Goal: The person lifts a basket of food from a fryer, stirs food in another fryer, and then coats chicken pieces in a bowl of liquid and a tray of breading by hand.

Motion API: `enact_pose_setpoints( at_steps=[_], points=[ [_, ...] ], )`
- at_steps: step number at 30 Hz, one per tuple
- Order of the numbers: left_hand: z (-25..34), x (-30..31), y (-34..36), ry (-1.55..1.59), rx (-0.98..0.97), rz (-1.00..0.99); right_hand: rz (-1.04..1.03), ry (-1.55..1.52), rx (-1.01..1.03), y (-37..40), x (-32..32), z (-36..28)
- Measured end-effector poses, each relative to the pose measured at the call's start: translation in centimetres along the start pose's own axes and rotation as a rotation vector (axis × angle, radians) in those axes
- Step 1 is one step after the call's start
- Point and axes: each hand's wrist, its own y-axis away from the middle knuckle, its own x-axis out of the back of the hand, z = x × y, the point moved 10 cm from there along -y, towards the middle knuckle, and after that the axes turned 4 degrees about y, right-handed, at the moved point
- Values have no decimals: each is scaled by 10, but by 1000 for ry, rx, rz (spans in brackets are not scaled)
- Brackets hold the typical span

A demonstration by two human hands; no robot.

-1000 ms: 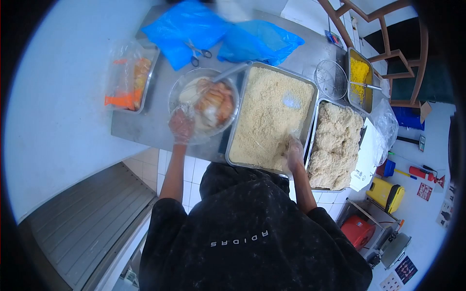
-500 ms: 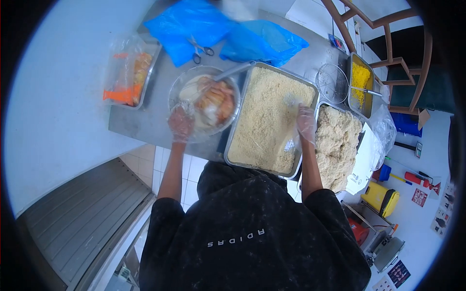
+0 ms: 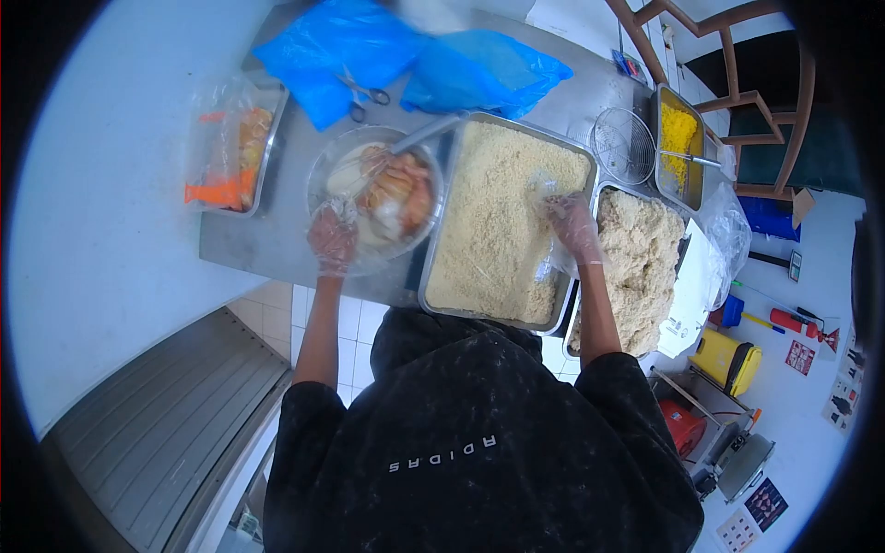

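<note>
My left hand point(image 3: 332, 238), in a clear plastic glove, is at the near-left rim of a round bowl point(image 3: 318, 198); its fingers are closed on something I cannot make out. Inside the bowl lie orange-pink pieces point(image 3: 396, 195) in a pale liquid, with a whisk point(image 3: 419, 135) leaning across the rim. My right hand point(image 3: 573, 226), gloved too, is over the right side of a metal tray of pale crumbs point(image 3: 507, 212). Its fingers point left, partly hidden by the loose, shiny glove, so its grip is unclear.
Blue plastic bags point(image 3: 489, 74) and scissors point(image 3: 364, 97) lie behind the bowl. A tray with an orange-marked bag point(image 3: 230, 175) stands left. Rightward are a lumpy-crumb tray point(image 3: 631, 267), a wire strainer point(image 3: 624, 146) and a yellow-filled tray point(image 3: 679, 138).
My right hand has moved left and slightly up, farther over the crumbs. My left hand stays at the bowl's near-left rim. The whole view has shifted slightly.
</note>
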Motion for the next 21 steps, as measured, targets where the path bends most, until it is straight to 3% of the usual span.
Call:
enact_pose_setpoints(
  at_steps=[2, 5, 11, 14, 17, 19, 21],
  points=[
    [5, 3, -1, -5, 1, 12, -35, -31, -24, -1, -2, -3],
    [6, 4, -3, -15, -2, 8, -326, 260, 59, -4, -50, 0],
    [9, 7, -1, -29, -29, 12, -332, 598, 119, 0, -79, 4],
    [9, 6, -2, -34, -32, 11, -13, 206, 68, -6, -38, 11],
    [10, 7, 0, -15, -58, 32, 107, -90, 20, -15, -4, 62],
    [-1, 0, 2, 2, -50, 9, 357, -545, -43, -22, 45, 98],
    [-6, -3, 1, 3, 17, -28, 213, -137, -149, -43, 85, 109]
  ],
)
